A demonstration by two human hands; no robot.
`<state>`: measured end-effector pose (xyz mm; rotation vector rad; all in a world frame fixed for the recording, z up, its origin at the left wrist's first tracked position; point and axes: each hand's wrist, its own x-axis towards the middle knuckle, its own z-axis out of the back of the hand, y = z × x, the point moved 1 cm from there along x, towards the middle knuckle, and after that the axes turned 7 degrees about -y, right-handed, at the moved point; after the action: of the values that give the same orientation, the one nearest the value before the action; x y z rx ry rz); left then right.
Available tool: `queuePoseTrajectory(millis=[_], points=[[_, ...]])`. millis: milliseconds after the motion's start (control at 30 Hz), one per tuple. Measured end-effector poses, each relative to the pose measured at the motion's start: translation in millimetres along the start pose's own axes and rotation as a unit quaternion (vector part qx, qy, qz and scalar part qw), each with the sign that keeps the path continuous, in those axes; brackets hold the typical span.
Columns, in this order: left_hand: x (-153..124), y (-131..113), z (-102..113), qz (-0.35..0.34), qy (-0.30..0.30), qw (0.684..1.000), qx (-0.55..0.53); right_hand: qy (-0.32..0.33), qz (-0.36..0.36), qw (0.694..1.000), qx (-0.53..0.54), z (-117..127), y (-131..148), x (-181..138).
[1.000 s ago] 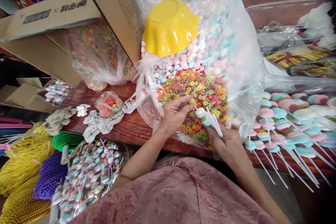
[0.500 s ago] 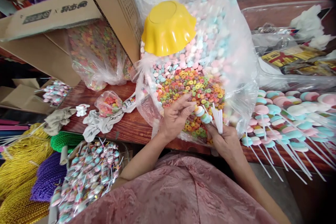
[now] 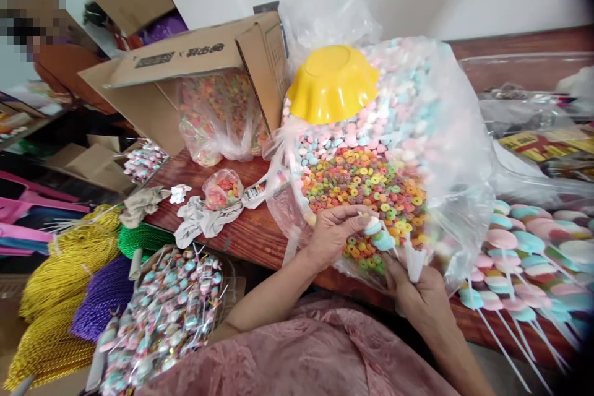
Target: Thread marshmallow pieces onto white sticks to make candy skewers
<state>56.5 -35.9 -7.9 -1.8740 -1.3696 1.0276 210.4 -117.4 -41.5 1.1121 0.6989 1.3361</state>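
**Ring slid down, candy stack now closed up at the tip**

A second ago an orange ring sat out at the stick's tip, apart from the white piece. Now the left hand (image 3: 333, 236) has its fingers (image 3: 357, 223) pinched on the upper end of the candy stack (image 3: 382, 239), against the white piece (ring itself hidden, can't confirm its seat). Right hand (image 3: 413, 294) has fingers wrapped round a bundle of white sticks (image 3: 414, 260) and seems to steady the stack's stick too.

Stack is held over the loose ring gummies (image 3: 362, 182) on the counter (image 3: 250, 229). My read: threading is nearly done on this one. View has swung too; a co-worker (image 3: 69, 71) shows at far left.
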Motion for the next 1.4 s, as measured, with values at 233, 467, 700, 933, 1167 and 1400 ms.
queuePoseTrajectory(millis=[233,467,700,933,1167,1400], points=[[-8,16,1,0.029,0.012,0.999,-0.032,-0.047,0.028,0.998,-0.026,-3,-2,2],[48,-36,25,-0.069,0.067,0.966,0.239,-0.078,0.059,0.993,-0.061,0,0,17],[173,-126,52,-0.244,-0.107,0.623,0.736,-0.112,0.024,0.993,-0.042,16,-6,23],[187,-132,52,-0.154,-0.064,0.551,0.818,-0.064,0.082,0.994,-0.042,17,-9,13],[171,-123,60,-0.164,-0.045,0.514,0.841,-0.059,0.107,0.992,-0.039,20,-9,12],[157,-110,72,-0.240,-0.060,0.572,0.782,-0.044,0.146,0.988,-0.038,11,-7,5]])
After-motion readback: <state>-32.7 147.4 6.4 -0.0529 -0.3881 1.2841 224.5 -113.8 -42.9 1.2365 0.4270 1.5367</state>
